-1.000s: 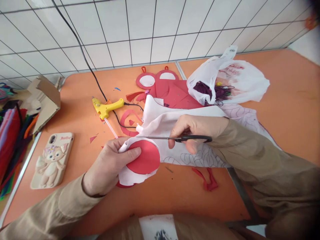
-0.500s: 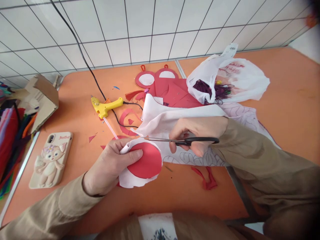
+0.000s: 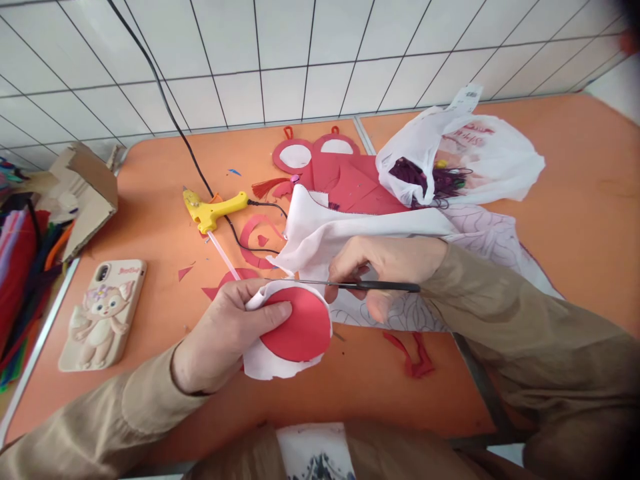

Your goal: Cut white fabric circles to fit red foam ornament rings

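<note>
My left hand (image 3: 225, 333) pinches a red paper disc (image 3: 300, 327) glued on white cloth (image 3: 270, 365), thumb pressed on the disc's left side. My right hand (image 3: 385, 267) grips black-handled scissors (image 3: 360, 286), whose blades lie along the disc's upper edge with the tips near my left fingers. The larger white cloth sheet (image 3: 325, 230) trails back from the disc under my right hand.
A yellow glue gun (image 3: 213, 210) with a black cord lies behind my left hand. A phone in a cartoon case (image 3: 103, 313) rests at the left. Red paper cut-outs (image 3: 340, 173), a white plastic bag (image 3: 465, 160) and red scraps (image 3: 415, 357) lie on the orange table (image 3: 575, 200).
The scissors have shut and slid left along the disc's top edge. My left hand has turned the disc slightly to the right.
</note>
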Demonstrator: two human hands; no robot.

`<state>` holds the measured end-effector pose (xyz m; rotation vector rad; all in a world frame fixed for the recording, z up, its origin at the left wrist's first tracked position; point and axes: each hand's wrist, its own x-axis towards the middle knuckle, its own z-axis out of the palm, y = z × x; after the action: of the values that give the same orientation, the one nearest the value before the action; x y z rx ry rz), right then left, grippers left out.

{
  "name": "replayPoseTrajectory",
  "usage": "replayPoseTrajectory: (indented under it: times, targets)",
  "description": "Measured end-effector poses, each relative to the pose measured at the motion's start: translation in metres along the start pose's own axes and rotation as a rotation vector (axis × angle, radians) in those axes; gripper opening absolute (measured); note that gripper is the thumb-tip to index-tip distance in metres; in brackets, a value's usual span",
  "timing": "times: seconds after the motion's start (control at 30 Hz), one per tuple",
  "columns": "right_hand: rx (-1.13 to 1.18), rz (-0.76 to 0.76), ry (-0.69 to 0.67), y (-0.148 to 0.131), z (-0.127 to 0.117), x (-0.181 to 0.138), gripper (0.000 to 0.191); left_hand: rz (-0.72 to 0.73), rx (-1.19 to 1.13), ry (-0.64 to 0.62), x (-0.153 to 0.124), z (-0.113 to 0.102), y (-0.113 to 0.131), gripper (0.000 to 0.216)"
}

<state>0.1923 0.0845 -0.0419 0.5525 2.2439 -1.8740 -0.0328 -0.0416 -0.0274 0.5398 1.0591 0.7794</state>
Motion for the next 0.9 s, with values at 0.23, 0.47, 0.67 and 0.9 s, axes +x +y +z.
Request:
replayPoseTrajectory:
  times: [0.23, 0.47, 0.67, 0.9]
  targets:
    - [0.031, -0.026, 0.036, 0.006, 0.001, 0.004, 0.066, -0.002, 0.001, 0.026, 0.002, 0.0, 0.0, 0.015]
    - [0.019, -0.046, 0.0, 0.012, -0.002, 0.002, 0.053, -0.012, 0.065, 0.057, 0.002, -0.003, -0.002, 0.018]
    - [0.022, -0.083, 0.054, 0.011, -0.002, 0.0, 0.048, -0.013, 0.039, 0.029, 0.002, -0.001, -0.001, 0.017]
    - [-0.145, 0.019, 0.554, -0.019, -0.004, -0.032, 0.052, 0.03, 0.071, 0.171, -0.007, 0.003, 0.017, 0.019]
